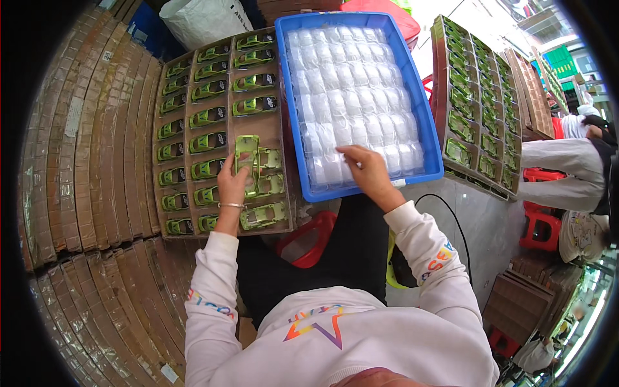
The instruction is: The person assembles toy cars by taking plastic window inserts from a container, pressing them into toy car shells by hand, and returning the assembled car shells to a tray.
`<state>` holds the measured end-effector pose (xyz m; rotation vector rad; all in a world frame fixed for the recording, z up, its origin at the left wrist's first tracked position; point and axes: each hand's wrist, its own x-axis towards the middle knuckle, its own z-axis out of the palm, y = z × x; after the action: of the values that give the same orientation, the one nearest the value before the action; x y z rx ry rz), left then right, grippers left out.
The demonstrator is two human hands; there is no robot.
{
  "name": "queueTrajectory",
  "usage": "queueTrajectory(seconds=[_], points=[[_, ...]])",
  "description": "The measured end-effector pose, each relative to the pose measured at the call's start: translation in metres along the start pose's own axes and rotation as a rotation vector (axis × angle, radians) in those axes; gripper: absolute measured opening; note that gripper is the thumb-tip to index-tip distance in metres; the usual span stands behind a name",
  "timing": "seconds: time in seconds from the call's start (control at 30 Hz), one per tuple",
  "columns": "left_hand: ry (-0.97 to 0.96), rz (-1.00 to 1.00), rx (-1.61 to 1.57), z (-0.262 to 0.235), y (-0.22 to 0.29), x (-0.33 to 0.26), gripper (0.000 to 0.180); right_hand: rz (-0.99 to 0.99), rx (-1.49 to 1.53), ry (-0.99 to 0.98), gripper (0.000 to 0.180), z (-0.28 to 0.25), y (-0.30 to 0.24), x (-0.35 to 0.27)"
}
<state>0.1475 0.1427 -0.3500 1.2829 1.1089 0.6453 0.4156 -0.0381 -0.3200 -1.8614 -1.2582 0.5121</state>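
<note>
My left hand (232, 187) is closed around a light green toy car body shell (246, 151), held above the near right part of a cardboard tray (264, 132). Beneath it, more unfilled green car shells (263, 215) lie in the tray's right column. Rows of green toy car bodies with black parts (207, 143) fill the other columns. My right hand (369, 171) hovers over the near rows of a blue crate (435, 158) packed with clear-white moulded plastic pieces (351, 84). Its fingers are curled together at the pieces; whatever is between the fingertips is too small to make out.
Stacks of cardboard trays (84, 142) rise along the left. Another tray of green shells (480, 103) stands right of the crate. A white sack (203, 22) sits behind. Red stools (540, 226), a black cable (458, 232) and other people (561, 168) are at right.
</note>
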Motion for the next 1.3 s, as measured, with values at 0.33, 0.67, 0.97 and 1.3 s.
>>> queueTrajectory(seconds=[0.33, 0.67, 0.97, 1.3], points=[[-0.197, 0.312, 0.851, 0.004, 0.015, 0.123, 0.038, -0.051, -0.543, 0.007, 0.027, -0.004, 0.020, 0.053], [-0.162, 0.851, 1.367, 0.016, -0.002, 0.144, 0.026, 0.094, -0.742, -0.049, 0.058, 0.011, 0.011, 0.063], [-0.057, 0.736, 1.193, 0.010, -0.008, 0.186, 0.052, 0.023, -0.708, -0.068, 0.054, 0.015, 0.005, 0.051], [-0.221, 0.446, 1.240, 0.013, 0.037, 0.196, 0.046, 0.184, -0.665, 0.087, 0.058, 0.018, 0.006, 0.041]])
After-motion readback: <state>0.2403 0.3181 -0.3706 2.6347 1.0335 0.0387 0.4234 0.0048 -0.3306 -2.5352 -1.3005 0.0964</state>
